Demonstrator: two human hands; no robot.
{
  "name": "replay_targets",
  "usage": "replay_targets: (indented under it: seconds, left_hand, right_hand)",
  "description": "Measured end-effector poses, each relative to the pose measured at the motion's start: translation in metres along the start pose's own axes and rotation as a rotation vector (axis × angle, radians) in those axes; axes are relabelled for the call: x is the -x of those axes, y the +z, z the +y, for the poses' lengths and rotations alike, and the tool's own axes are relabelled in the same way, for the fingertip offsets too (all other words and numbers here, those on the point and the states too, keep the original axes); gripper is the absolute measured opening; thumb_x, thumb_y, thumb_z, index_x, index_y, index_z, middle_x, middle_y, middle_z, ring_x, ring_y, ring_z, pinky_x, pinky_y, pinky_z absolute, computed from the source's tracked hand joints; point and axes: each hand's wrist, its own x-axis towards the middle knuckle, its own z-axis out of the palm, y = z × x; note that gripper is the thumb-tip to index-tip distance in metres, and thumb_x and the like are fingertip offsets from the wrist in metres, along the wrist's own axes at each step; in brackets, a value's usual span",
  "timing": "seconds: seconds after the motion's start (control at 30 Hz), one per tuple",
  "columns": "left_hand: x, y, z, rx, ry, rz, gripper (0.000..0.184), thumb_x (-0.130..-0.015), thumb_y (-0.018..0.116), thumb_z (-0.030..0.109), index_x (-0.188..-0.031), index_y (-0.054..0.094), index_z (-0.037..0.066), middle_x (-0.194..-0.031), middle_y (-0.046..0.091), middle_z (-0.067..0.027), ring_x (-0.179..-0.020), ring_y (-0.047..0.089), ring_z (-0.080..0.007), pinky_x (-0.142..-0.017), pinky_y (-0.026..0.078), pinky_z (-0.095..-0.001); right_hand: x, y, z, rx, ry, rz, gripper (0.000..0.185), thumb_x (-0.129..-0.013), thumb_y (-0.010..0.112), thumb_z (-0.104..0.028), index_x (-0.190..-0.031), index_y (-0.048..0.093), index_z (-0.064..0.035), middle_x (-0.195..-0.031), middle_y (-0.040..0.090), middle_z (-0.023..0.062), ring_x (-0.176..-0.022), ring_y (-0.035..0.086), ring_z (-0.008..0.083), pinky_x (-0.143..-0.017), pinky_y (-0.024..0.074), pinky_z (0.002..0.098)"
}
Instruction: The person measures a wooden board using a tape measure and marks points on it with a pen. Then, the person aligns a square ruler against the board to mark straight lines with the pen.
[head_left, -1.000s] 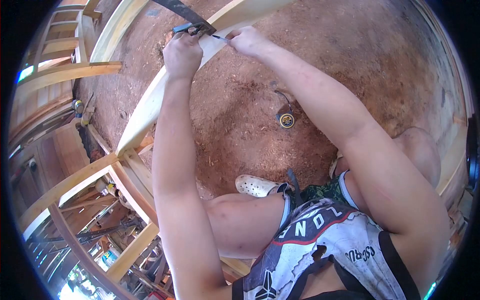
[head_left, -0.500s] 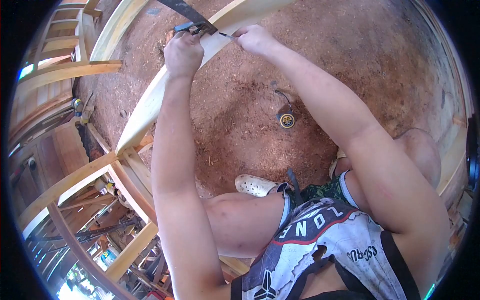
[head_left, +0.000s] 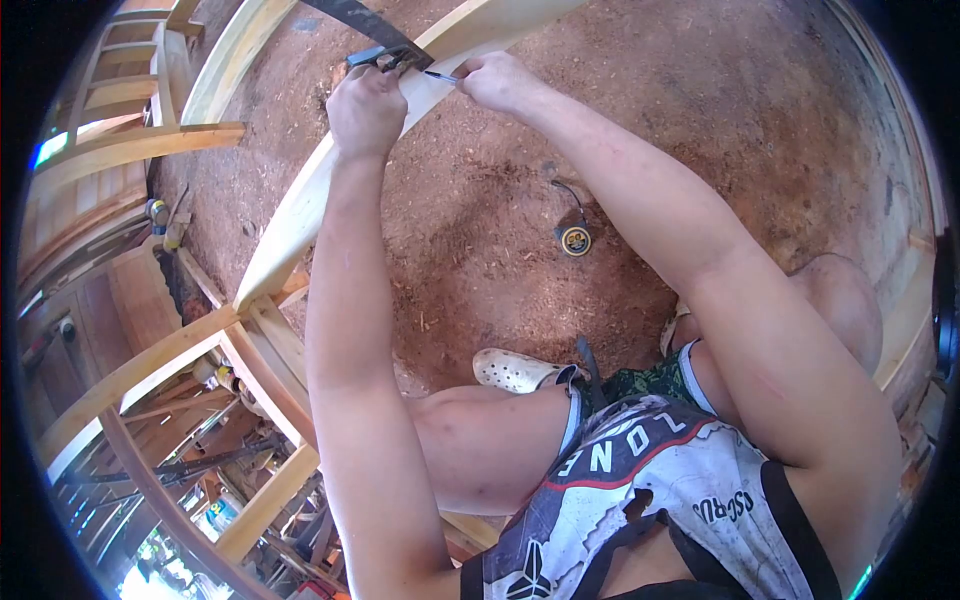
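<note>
Left hand (head_left: 366, 108) grips a blue-edged, dark-bladed square (head_left: 378, 27); right hand (head_left: 497, 82) pinches a slim, dark-tipped pen (head_left: 441, 76)

The beam (head_left: 302, 195) is smooth wood, the blade (head_left: 378, 26) dull metal, the floor (head_left: 480, 220) rough earth.

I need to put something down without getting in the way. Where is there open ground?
Open ground, bar scattered shavings, lies between the left arm and the tape measure, and beyond the right arm toward the picture's upper right. The beam is crowded by the left hand, dark-bladed tool, and right hand with a pen or pencil.
</note>
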Motion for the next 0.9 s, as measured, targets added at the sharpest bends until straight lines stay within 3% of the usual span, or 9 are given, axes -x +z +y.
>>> replay_targets:
  seconds: [0.1,0.33,0.43,0.53,0.6,0.63,0.7,0.8,0.9]
  left_hand:
    - [0.0,-0.001,-0.001,0.0,0.002,0.002,0.021,-0.087,0.066,0.019,-0.078,0.074,0.002,-0.083,0.071,-0.0169,-0.074,0.069,-0.0369,-0.073,0.057,-0.0467]
    - [-0.005,-0.007,-0.009,0.05,0.025,-0.013,0.02,-0.087,0.068,0.021,-0.081,0.074,0.003,-0.084,0.072,-0.0168,-0.076,0.07,-0.0356,-0.072,0.056,-0.0458]
    - [-0.015,-0.029,-0.008,0.295,-0.024,0.036,0.017,-0.087,0.072,0.02,-0.083,0.074,0.003,-0.077,0.072,-0.016,-0.072,0.072,-0.0325,-0.065,0.055,-0.0406]
    - [-0.028,-0.041,-0.002,0.344,-0.044,0.098,0.016,-0.086,0.073,0.019,-0.086,0.076,0.003,-0.071,0.07,-0.0168,-0.066,0.072,-0.0303,-0.062,0.054,-0.0381]
    - [-0.043,-0.04,0.014,0.31,0.015,0.119,0.017,-0.086,0.074,0.019,-0.089,0.077,0.003,-0.07,0.07,-0.0174,-0.062,0.071,-0.0285,-0.062,0.054,-0.037]
    - [-0.05,-0.032,0.023,0.358,0.037,0.108,0.016,-0.085,0.075,0.018,-0.09,0.077,0.003,-0.071,0.071,-0.017,-0.062,0.071,-0.0282,-0.062,0.054,-0.0368]
    - [-0.067,-0.012,0.051,0.456,0.069,0.061,0.014,-0.085,0.075,0.015,-0.09,0.077,0.003,-0.076,0.072,-0.0169,-0.068,0.073,-0.0277,-0.066,0.055,-0.0368]
    - [-0.093,0.012,0.101,0.525,0.174,-0.006,0.013,-0.083,0.073,0.013,-0.09,0.075,0.002,-0.088,0.072,-0.0206,-0.081,0.072,-0.0328,-0.071,0.055,-0.0381]
    - [-0.123,0.041,0.13,0.45,0.147,-0.043,0.013,-0.081,0.073,0.012,-0.09,0.074,0.001,-0.084,0.07,-0.0214,-0.079,0.07,-0.036,-0.07,0.055,-0.0391]
  right_hand:
    - [-0.003,0.0,0.009,-0.234,0.094,0.05,0.032,-0.084,0.061,-0.015,-0.111,0.075,-0.0049,-0.089,0.072,0.0129,-0.083,0.066,0.0197,-0.077,0.052,0.0337]
    - [0.009,-0.026,0.007,-0.2,0.167,0.073,0.031,-0.089,0.063,-0.017,-0.116,0.073,-0.0073,-0.085,0.069,0.0087,-0.068,0.061,0.0157,-0.06,0.0493,0.0323]
    - [0.027,-0.043,0.021,-0.512,0.386,-0.019,0.031,-0.093,0.06,-0.015,-0.122,0.068,-0.0077,-0.081,0.066,0.0081,-0.06,0.058,0.0148,-0.054,0.047,0.0296]
    - [0.05,-0.077,0.034,-0.845,0.265,0.036,0.025,-0.096,0.058,-0.013,-0.12,0.065,-0.0069,-0.08,0.065,0.0063,-0.054,0.055,0.0146,-0.05,0.0447,0.0259]
    - [0.049,-0.113,0.055,-1.306,0.202,0.139,0.019,-0.099,0.057,-0.017,-0.113,0.064,-0.0064,-0.082,0.067,0.0037,-0.061,0.059,0.0155,-0.056,0.0487,0.0291]
    - [0.047,-0.129,0.062,-1.309,0.19,0.162,0.019,-0.099,0.057,-0.017,-0.113,0.064,-0.0064,-0.082,0.067,0.0037,-0.061,0.059,0.0155,-0.056,0.0487,0.0291]
    - [0.05,-0.158,0.078,-2.04,-0.412,0.27,0.022,-0.086,0.061,-0.005,-0.108,0.063,-0.0053,-0.099,0.071,0.0109,-0.089,0.067,0.0268,-0.079,0.0537,0.0408]
    - [0.055,-0.178,0.053,-2.096,-0.669,0.526,0.029,-0.088,0.058,-0.006,-0.116,0.064,-0.005,-0.109,0.073,0.0087,-0.098,0.068,0.0217,-0.087,0.0557,0.0397]
    - [0.075,-0.187,0.045,-2.022,-0.513,0.645,0.024,-0.095,0.056,-0.015,-0.115,0.063,-0.006,-0.098,0.072,0.0058,-0.092,0.067,0.0221,-0.085,0.0541,0.0405]
